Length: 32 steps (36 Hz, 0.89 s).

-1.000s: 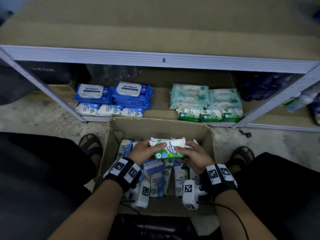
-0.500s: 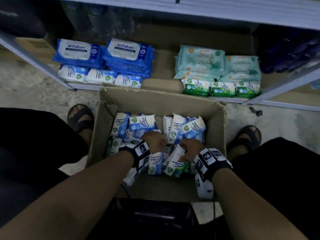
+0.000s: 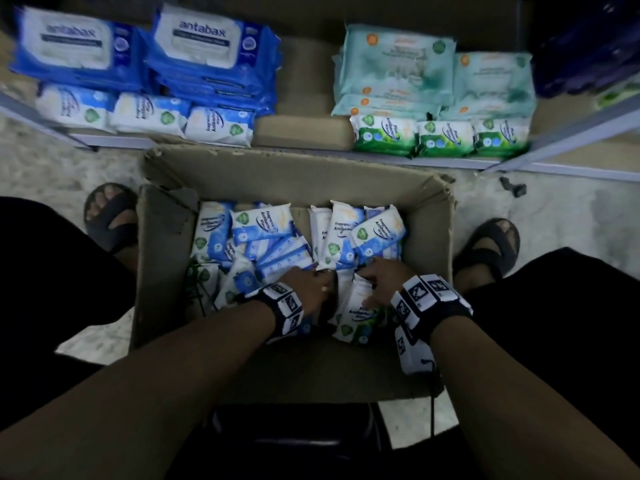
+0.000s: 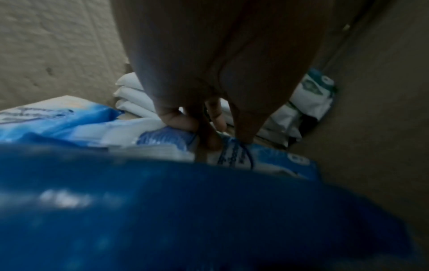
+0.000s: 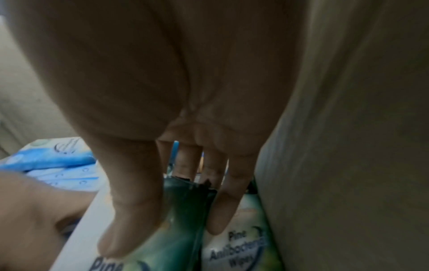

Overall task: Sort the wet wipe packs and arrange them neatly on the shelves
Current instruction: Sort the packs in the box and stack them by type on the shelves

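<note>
Head view: we see both hands down in the cardboard box point(image 3: 434, 237) on the floor, the left hand point(image 3: 309, 285) among the blue packs point(image 3: 263, 225) and the right hand point(image 3: 381, 279) on a green pine pack point(image 3: 358, 315) near the box's near wall. Beyond the box, the shelf point(image 3: 301, 133) carries 2 large blue stacks point(image 3: 207, 53) with 3 small blue packs point(image 3: 149, 114) in front, and teal stacks point(image 3: 398, 67) with 3 small green packs point(image 3: 443, 138) in front. Left wrist view: the left grip has its fingers point(image 4: 178, 119) curled downward, thumb and fingertips meeting at the edge of a blue-and-white pack point(image 4: 243, 155); blur keeps us from telling whether it truly pinches that pack. A large blue pack point(image 4: 185, 210) fills the foreground. Right wrist view: the right grip is spread, with straight fingers point(image 5: 223, 201) and thumb lying along 2 upright pine packs point(image 5: 236, 253), beside the box wall point(image 5: 348, 146); the left hand point(image 5: 27, 210) shows at lower left.
</note>
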Each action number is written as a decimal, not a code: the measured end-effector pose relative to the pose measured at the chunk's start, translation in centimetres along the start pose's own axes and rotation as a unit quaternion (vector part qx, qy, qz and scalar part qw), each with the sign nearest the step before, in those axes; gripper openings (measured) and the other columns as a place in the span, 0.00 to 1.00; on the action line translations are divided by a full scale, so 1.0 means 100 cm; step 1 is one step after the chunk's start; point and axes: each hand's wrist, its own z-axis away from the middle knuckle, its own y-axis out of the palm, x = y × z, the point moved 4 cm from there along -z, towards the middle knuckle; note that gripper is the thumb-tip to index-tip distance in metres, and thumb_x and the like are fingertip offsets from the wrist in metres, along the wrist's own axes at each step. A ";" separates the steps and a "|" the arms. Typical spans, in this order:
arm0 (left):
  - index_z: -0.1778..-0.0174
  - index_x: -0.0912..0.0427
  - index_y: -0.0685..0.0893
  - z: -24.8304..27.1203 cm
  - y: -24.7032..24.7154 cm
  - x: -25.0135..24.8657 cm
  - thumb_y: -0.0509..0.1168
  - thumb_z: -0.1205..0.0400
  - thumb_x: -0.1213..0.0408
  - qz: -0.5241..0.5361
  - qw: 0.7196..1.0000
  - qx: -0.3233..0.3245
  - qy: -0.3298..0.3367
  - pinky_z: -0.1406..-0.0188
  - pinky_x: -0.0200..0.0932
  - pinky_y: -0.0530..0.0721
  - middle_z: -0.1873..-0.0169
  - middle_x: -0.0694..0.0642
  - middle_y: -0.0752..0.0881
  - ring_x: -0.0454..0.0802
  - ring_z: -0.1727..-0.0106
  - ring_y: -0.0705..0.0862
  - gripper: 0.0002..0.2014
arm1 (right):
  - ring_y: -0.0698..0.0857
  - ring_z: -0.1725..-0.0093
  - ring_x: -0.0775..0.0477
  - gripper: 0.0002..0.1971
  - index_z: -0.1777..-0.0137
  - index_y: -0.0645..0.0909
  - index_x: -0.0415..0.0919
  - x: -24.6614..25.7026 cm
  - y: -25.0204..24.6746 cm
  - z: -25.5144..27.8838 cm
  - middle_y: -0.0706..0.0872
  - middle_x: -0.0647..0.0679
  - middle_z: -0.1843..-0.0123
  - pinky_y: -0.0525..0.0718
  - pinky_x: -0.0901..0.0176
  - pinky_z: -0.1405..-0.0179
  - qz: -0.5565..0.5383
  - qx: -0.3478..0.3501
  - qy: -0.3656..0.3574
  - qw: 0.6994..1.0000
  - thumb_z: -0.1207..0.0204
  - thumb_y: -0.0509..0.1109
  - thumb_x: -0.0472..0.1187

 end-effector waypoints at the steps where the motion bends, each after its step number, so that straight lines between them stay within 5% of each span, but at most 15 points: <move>1: 0.29 0.60 0.75 0.000 0.006 0.000 0.59 0.12 0.57 -0.003 1.000 -0.008 -0.002 0.41 0.50 0.74 0.33 0.59 0.78 0.60 0.38 0.79 0.17 | 0.79 0.32 0.42 0.36 0.25 0.79 0.45 0.001 0.000 -0.001 0.78 0.42 0.28 0.75 0.65 0.42 -0.008 0.000 -0.004 1.000 0.34 0.85 0.45; 5: 0.33 0.61 0.82 0.002 0.009 -0.004 0.65 0.21 0.52 0.030 1.000 -0.003 0.002 0.50 0.52 0.82 0.36 0.60 0.83 0.58 0.40 0.84 0.23 | 0.83 0.36 0.46 0.32 0.28 0.82 0.47 0.007 -0.002 -0.002 0.85 0.48 0.34 0.78 0.63 0.46 -0.038 0.017 -0.016 0.999 0.34 0.85 0.42; 7: 0.21 0.58 0.71 0.002 0.016 -0.003 0.59 0.15 0.52 -0.006 0.999 0.031 -0.014 0.37 0.55 0.75 0.21 0.57 0.68 0.59 0.25 0.71 0.26 | 0.84 0.36 0.45 0.34 0.27 0.81 0.48 0.013 -0.003 -0.003 0.86 0.48 0.33 0.82 0.56 0.39 -0.044 0.023 -0.010 0.999 0.35 0.85 0.43; 10: 0.19 0.52 0.68 0.009 0.008 0.004 0.55 0.12 0.50 -0.059 0.996 0.064 -0.027 0.35 0.57 0.73 0.16 0.55 0.58 0.62 0.22 0.64 0.25 | 0.84 0.36 0.45 0.32 0.28 0.81 0.46 0.022 -0.005 -0.003 0.86 0.48 0.34 0.81 0.58 0.38 -0.059 0.015 -0.012 0.998 0.33 0.85 0.42; 15: 0.18 0.47 0.67 0.022 -0.001 0.023 0.54 0.12 0.50 -0.082 0.991 0.103 -0.037 0.27 0.63 0.67 0.18 0.53 0.62 0.61 0.20 0.61 0.24 | 0.80 0.30 0.46 0.37 0.24 0.76 0.45 0.042 -0.004 -0.005 0.82 0.48 0.29 0.73 0.67 0.39 -0.067 -0.022 -0.031 0.997 0.33 0.85 0.43; 18: 0.19 0.48 0.68 0.030 -0.007 0.026 0.53 0.11 0.51 -0.095 0.987 0.119 -0.045 0.25 0.64 0.63 0.18 0.54 0.63 0.61 0.20 0.62 0.23 | 0.80 0.30 0.44 0.34 0.26 0.77 0.42 0.056 0.001 -0.008 0.82 0.45 0.30 0.76 0.61 0.36 -0.052 -0.027 -0.051 0.997 0.33 0.84 0.39; 25: 0.23 0.50 0.74 0.037 -0.011 0.029 0.52 0.11 0.56 -0.099 0.985 0.134 -0.036 0.27 0.64 0.64 0.20 0.53 0.67 0.60 0.22 0.65 0.20 | 0.82 0.38 0.38 0.30 0.30 0.72 0.38 0.072 0.006 -0.017 0.82 0.38 0.35 0.75 0.59 0.51 0.045 -0.009 -0.057 0.997 0.29 0.80 0.38; 32: 0.32 0.55 0.81 0.040 -0.004 0.040 0.57 0.13 0.57 -0.115 0.983 0.129 -0.052 0.28 0.59 0.63 0.29 0.55 0.77 0.59 0.28 0.72 0.16 | 0.83 0.41 0.36 0.26 0.32 0.72 0.43 0.068 0.009 -0.023 0.81 0.38 0.38 0.82 0.49 0.46 0.114 -0.064 -0.047 0.990 0.27 0.78 0.40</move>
